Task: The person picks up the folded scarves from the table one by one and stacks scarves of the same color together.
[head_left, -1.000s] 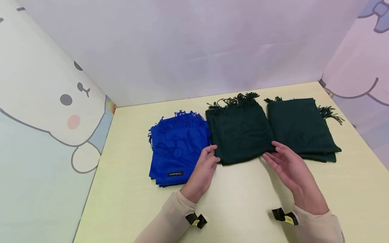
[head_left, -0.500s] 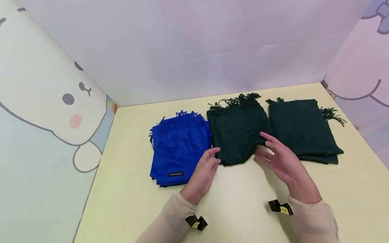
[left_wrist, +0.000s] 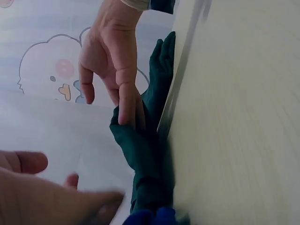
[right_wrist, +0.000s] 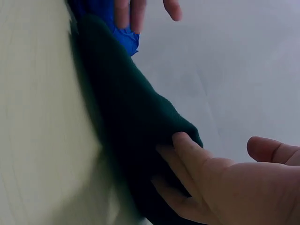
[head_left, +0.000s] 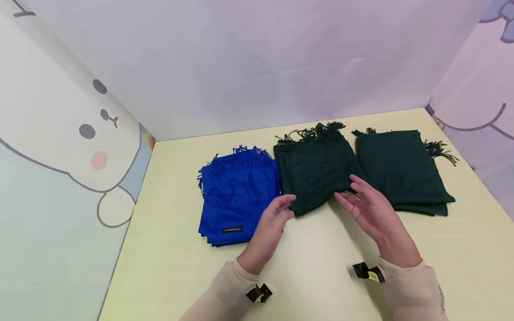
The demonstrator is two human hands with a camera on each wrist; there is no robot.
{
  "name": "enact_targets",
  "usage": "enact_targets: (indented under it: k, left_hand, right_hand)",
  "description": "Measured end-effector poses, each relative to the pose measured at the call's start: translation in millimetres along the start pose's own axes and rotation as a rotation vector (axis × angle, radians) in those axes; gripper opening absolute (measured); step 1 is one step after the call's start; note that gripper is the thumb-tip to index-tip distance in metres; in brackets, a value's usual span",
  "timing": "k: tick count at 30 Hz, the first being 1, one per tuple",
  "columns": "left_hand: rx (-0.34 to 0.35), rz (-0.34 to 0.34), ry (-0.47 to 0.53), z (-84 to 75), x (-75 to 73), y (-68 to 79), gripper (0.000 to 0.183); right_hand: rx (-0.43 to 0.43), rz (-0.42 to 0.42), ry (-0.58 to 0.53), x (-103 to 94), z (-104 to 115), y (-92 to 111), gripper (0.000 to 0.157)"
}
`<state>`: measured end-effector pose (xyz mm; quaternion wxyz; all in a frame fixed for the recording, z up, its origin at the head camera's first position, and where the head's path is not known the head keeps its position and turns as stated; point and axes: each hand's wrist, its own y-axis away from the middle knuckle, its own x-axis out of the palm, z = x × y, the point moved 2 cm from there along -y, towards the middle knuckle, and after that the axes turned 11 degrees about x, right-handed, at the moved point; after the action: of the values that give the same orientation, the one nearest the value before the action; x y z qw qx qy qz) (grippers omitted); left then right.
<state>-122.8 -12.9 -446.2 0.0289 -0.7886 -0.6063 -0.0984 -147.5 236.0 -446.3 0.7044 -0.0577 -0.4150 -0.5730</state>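
Three folded, fringed scarves lie side by side: a blue scarf (head_left: pixel 237 196) on the left, a dark green scarf (head_left: pixel 317 174) in the middle, another dark green scarf (head_left: pixel 401 169) on the right. At the middle scarf's near left corner is my left hand (head_left: pixel 267 229), fingers relaxed and thumb apart from them. My right hand (head_left: pixel 371 216) has its extended fingers against the raised near right edge of that scarf. In the right wrist view its fingertips (right_wrist: pixel 180 140) lie along the green cloth, the thumb standing away from it.
The pale yellow table (head_left: pixel 168 267) meets a whitish back wall (head_left: pixel 257 67). Cartoon-printed panels stand at the left and right sides. A black label (head_left: pixel 233 230) is on the blue scarf's near edge, which sits close to my left forearm.
My right hand has moved left and slightly away from me, bunching the middle scarf's near right corner upward and inward. My left hand has shifted slightly right at the left corner.
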Motion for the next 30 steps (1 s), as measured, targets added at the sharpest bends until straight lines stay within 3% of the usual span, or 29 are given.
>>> enact_targets:
  k: [2,5,8,10,15,18,21,24,30]
  left_hand:
    - [-0.014,0.070,0.079,0.5,3.3,-0.6,0.037]
    - [-0.138,0.185,0.256,8.6,7.3,-1.6,0.044]
    - [-0.249,0.210,0.376,19.5,8.5,-3.7,0.056]
    - [-0.280,0.176,0.439,24.7,7.3,-6.7,0.064]
    - [-0.312,0.016,0.626,26.6,3.0,-18.8,0.073]
    - [-0.302,-0.121,0.731,24.7,1.6,-25.8,0.074]
    - [-0.262,-0.224,0.770,24.2,1.9,-30.6,0.071]
    - [-0.237,-0.237,0.757,24.4,3.0,-33.0,0.062]
    - [-0.240,-0.190,0.717,21.0,2.9,-32.5,0.049]
  right_hand:
    - [-0.002,0.014,-0.024,3.0,1,0,0.074]
    - [-0.007,0.033,-0.047,7.5,2,-1,0.076]
    - [-0.011,0.057,-0.069,12.0,4,-2,0.077]
    - [-0.015,0.072,-0.080,14.1,4,-3,0.077]
    - [-0.035,0.098,-0.110,14.9,6,-1,0.075]
    - [-0.047,0.105,-0.121,13.3,6,0,0.073]
    - [-0.068,0.091,-0.114,11.6,6,0,0.067]
    - [-0.093,0.074,-0.111,9.8,4,0,0.055]
    - [-0.116,0.062,-0.112,1.7,4,1,0.033]
